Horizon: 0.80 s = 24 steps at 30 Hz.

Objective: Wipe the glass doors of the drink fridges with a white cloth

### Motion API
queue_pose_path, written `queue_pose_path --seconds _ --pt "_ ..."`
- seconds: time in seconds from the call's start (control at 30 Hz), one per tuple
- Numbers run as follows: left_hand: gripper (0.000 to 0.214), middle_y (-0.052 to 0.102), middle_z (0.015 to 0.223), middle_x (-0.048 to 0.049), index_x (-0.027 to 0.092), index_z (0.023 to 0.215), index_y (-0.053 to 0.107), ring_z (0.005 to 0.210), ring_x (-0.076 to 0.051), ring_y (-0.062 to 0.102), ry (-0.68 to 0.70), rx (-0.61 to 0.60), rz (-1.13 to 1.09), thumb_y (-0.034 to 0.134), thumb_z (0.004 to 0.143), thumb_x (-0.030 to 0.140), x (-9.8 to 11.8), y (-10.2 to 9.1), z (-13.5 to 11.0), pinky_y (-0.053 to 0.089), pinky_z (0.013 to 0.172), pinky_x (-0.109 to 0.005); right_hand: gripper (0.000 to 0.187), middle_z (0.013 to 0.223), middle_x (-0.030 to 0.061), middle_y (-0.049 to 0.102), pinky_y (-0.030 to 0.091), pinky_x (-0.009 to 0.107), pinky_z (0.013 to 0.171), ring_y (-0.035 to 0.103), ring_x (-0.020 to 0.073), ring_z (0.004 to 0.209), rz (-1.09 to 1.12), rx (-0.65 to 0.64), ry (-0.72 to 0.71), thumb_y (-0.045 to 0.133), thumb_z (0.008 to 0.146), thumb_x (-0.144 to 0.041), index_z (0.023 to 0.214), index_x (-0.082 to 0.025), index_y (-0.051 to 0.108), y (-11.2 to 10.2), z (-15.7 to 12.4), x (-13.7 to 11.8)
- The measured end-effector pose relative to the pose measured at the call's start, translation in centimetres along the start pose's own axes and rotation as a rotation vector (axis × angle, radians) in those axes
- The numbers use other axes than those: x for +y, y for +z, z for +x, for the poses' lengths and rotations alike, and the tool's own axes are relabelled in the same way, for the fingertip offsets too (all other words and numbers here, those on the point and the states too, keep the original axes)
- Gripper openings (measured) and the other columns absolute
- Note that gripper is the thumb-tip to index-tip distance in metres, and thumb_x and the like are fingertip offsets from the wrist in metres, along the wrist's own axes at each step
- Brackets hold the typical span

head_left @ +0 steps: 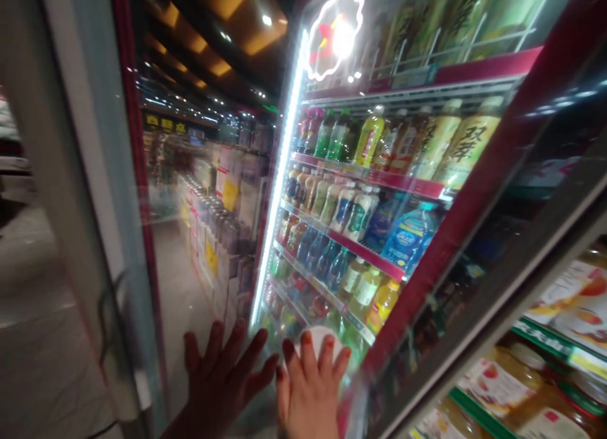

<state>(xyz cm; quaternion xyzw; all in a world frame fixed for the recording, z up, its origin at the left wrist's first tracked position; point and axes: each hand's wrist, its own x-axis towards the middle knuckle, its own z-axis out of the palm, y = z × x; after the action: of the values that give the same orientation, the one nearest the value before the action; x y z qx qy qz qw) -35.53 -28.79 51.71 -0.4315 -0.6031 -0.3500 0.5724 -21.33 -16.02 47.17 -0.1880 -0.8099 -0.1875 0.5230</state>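
Note:
My left hand (226, 372) is at the lower middle, in shadow, with its fingers spread and nothing in it. Close beside it, my right hand (313, 385) is brightly lit, its fingers stretched out and holding nothing. Both palms face away from me, towards the glass door (208, 306) of a drinks fridge; whether they press on the glass I cannot tell. A pale rounded shape (320, 333) shows behind the right fingertips, too blurred to name. Beyond the hands stand shelves of bottled drinks (353, 208), lit by a white light strip (279, 173).
A dark red frame post (446, 211) slants along the fridge's right side. Further right, jars (502, 382) with fruit labels stand on green-edged shelves. A grey door frame (90, 173) runs down the left. Stacked cartons and cans (215, 224) appear blurred through or in the glass.

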Motion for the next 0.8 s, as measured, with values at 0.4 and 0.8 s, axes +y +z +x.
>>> queue_pose_path --seconds 0.4,0.8 --pt "0.074 0.043 0.172 -0.0027 0.027 0.169 0.041 0.17 -0.023 0.026 -0.012 -0.007 -0.111 0.063 0.099 0.026 -0.6 0.0 0.7 0.007 0.144 -0.052 0.081 0.182 0.0247 0.02 0.016 0.083 0.131 0.009 0.0421 0.172 0.027 0.096 0.218 0.045 0.108 -0.033 0.178 -0.015 0.007 -1.0 5.6 -0.1" --pt "0.073 0.06 0.159 -0.0076 0.024 0.168 0.044 0.168 -0.02 0.031 -0.028 0.025 -0.132 0.067 0.098 0.022 -0.6 0.6 1.0 0.012 0.144 -0.052 0.08 0.182 0.0297 0.0 0.018 0.089 0.126 -0.002 0.0459 0.171 -0.064 0.183 0.458 0.033 0.111 -0.037 0.176 -0.011 -0.006 -1.1 5.5 4.9"
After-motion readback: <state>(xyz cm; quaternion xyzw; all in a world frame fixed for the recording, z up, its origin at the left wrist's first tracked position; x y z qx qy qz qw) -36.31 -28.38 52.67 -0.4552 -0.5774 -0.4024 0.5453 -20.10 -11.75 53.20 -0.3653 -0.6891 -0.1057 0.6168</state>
